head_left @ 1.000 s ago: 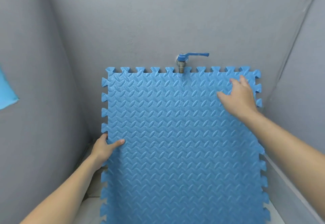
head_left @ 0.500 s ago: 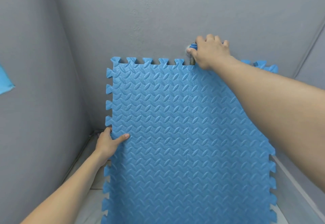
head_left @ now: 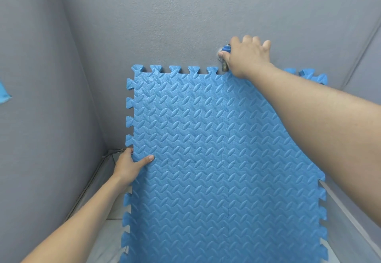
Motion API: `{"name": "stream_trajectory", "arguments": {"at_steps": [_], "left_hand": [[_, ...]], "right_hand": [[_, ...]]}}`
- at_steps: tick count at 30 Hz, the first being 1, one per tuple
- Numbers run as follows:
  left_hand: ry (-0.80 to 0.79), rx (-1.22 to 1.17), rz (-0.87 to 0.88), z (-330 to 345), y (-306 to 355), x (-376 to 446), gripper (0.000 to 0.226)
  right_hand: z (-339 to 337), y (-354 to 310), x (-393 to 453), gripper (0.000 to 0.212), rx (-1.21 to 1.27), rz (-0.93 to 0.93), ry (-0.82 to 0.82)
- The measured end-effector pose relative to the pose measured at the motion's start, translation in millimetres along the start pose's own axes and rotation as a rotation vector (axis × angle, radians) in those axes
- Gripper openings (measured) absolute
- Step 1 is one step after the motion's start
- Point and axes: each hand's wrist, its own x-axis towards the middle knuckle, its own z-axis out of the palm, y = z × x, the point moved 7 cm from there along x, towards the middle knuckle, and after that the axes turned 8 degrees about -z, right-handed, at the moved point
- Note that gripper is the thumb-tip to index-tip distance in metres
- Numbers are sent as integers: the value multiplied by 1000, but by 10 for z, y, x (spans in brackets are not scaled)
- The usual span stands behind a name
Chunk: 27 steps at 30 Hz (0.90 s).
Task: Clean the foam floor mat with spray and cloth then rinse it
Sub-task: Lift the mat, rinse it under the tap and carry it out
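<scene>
A large blue foam floor mat (head_left: 206, 159) with a leaf-pattern surface and jigsaw edges leans upright against the grey back wall. My left hand (head_left: 132, 164) grips its left edge about halfway up, thumb on the front face. My right hand (head_left: 247, 55) is closed around the blue handle of the wall tap (head_left: 225, 56) just above the mat's top edge. Only the tap's blue end and its brass spout show beside my fingers. No water is visible. No spray bottle or cloth is in my hands.
Grey walls (head_left: 185, 15) close in at the back and on both sides, forming a narrow corner. A pale floor (head_left: 115, 217) shows at the lower left. A blue scrap (head_left: 4, 95) sticks out at the left frame edge. A thin pipe runs along the left wall's base.
My right hand left the mat's upper right face and rose to the tap, closing on its handle. My left hand kept its hold on the mat's left edge.
</scene>
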Motion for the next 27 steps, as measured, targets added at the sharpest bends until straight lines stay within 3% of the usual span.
{"name": "stream_trajectory", "arguments": {"at_steps": [6, 11, 18, 23, 27], "left_hand": [[-87, -160, -74, -10, -52, 39, 64], [-105, -295, -123, 34, 46, -9, 39], [-202, -358, -175, 563, 102, -124, 46], [-263, -345, -202, 634, 126, -147, 55], [-241, -262, -224, 503, 230, -152, 49]], "right_hand": [[-15, 30, -49, 53, 81, -27, -5], [16, 102, -136, 52, 359, -30, -32], [-96, 130, -361, 66, 623, -66, -60], [64, 364, -940, 72, 748, 112, 198], [655, 472, -1537, 68, 827, 401, 223]]}}
